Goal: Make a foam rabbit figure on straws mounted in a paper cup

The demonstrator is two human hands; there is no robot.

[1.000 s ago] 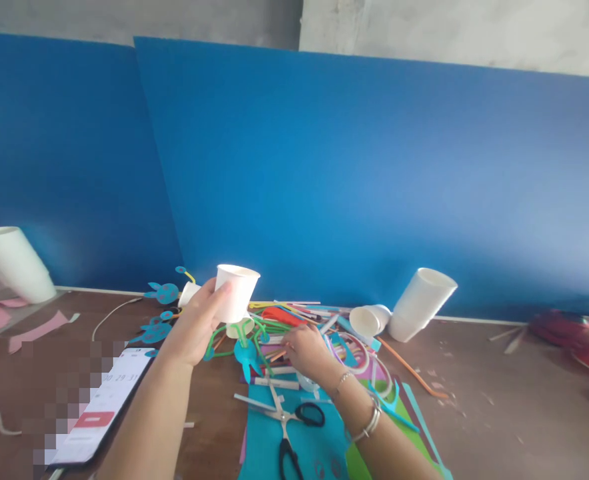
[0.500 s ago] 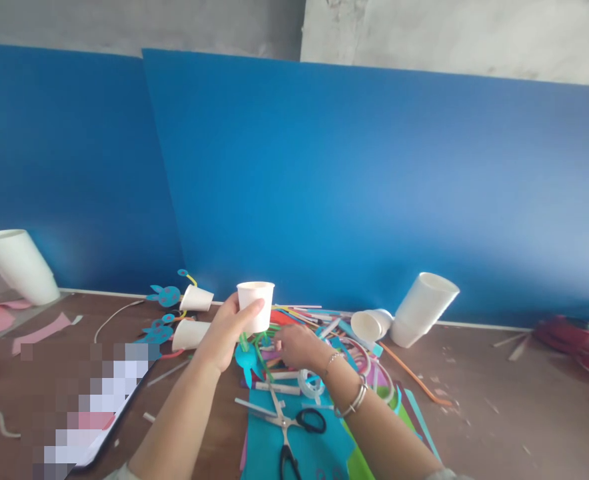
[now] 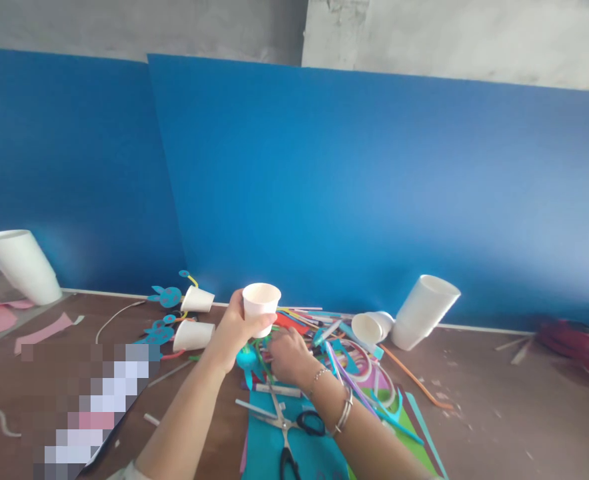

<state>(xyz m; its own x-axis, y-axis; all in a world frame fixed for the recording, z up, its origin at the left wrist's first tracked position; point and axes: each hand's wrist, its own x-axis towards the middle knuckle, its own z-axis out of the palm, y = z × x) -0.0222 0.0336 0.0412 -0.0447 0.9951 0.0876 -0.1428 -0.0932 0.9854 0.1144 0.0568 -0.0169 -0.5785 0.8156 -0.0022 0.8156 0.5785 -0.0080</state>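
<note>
A white paper cup (image 3: 260, 308) is upright in my left hand (image 3: 235, 327), with the thumb across its front. Below the cup is a blue paper rabbit head (image 3: 247, 361), with green strips around it. My right hand (image 3: 288, 353) is closed beside the cup's lower right side, over the pile of craft pieces. Its fingertips are partly hidden, so what they pinch cannot be made out. Scissors (image 3: 284, 424) with black handles lie opened on blue paper (image 3: 319, 460), and a marker (image 3: 279, 389) is just beyond them.
Two cups (image 3: 198, 299) with blue rabbit cutouts (image 3: 167, 297) lie on their sides at left. Stacked cups (image 3: 427, 311) lean at right near a tipped cup (image 3: 372, 327). An orange pipe cleaner (image 3: 417, 373) lies nearby. A blue panel (image 3: 354, 187) borders the table.
My right hand has moved slightly left, closer to the cup. The cup has shifted a little right and tipped toward me. Purple and blue strips now show beside my right forearm.
</note>
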